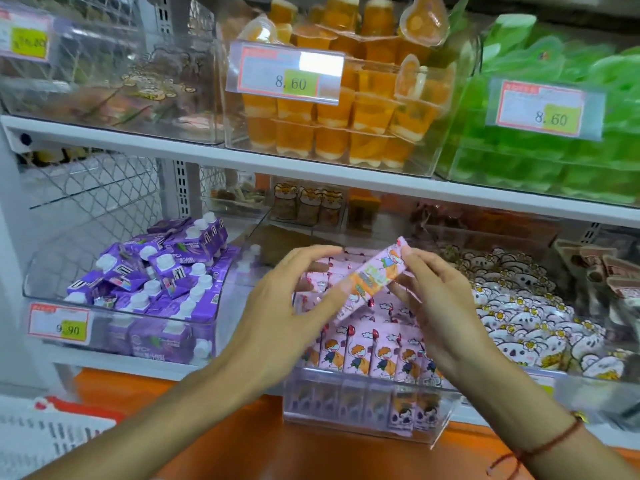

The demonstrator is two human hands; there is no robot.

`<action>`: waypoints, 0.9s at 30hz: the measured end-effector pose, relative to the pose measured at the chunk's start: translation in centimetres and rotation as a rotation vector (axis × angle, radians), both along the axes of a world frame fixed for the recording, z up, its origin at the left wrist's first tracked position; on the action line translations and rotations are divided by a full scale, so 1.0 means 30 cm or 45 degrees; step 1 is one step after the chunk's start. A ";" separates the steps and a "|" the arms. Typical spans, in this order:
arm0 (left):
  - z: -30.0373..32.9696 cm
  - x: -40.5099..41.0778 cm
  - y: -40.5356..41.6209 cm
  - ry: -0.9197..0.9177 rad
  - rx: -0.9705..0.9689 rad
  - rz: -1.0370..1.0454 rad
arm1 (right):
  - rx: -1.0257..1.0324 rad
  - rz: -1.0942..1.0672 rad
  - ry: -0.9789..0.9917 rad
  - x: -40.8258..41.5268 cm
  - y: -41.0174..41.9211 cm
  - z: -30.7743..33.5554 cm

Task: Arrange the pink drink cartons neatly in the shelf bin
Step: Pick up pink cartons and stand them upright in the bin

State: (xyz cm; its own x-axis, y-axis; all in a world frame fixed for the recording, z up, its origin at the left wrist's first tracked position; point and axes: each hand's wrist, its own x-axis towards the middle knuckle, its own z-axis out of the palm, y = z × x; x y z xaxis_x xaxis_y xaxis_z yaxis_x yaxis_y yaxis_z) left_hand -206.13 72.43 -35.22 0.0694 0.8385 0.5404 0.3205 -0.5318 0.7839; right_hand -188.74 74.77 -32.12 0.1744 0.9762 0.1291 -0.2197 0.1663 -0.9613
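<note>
Both hands on one pink drink carton (370,277), held tilted above the clear shelf bin (363,417).
Left hand (277,306) pinches its lower end, right hand (440,299) its upper end, fingers curled. Packed pink cartons (374,351) stand in rows below; purple cartons (156,271) in the neighbouring bin.

White shop shelving (242,157) runs across the view in two tiers, backed by wire mesh (104,188) and a slotted upright (180,188). Clear bins hold orange jelly cups (346,133), green packs (554,168) and purple cartons (156,271) (price tags clipped in front). Below lies an orange ledge (294,452), with a white basket (52,434) at lower left.
</note>
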 end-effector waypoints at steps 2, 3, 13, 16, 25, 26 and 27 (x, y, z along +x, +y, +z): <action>-0.010 0.024 -0.005 0.080 0.037 -0.035 | -0.045 0.004 0.040 0.000 -0.011 -0.003; -0.015 0.033 -0.007 0.084 0.055 -0.040 | -0.056 -0.004 0.053 0.000 -0.014 -0.002; -0.019 0.054 -0.001 0.004 0.125 0.105 | -0.125 0.165 0.123 0.017 -0.017 0.002; -0.025 0.060 -0.002 -0.043 0.139 0.151 | -0.164 0.437 0.074 0.005 -0.027 -0.013; -0.029 0.060 -0.013 -0.153 0.024 -0.006 | -0.421 0.415 0.316 0.018 0.002 -0.028; -0.028 0.058 -0.013 -0.164 0.018 -0.016 | -0.425 0.414 0.309 0.018 0.003 -0.029; -0.028 0.056 -0.012 -0.171 0.011 -0.020 | -0.425 0.410 0.307 0.017 0.003 -0.029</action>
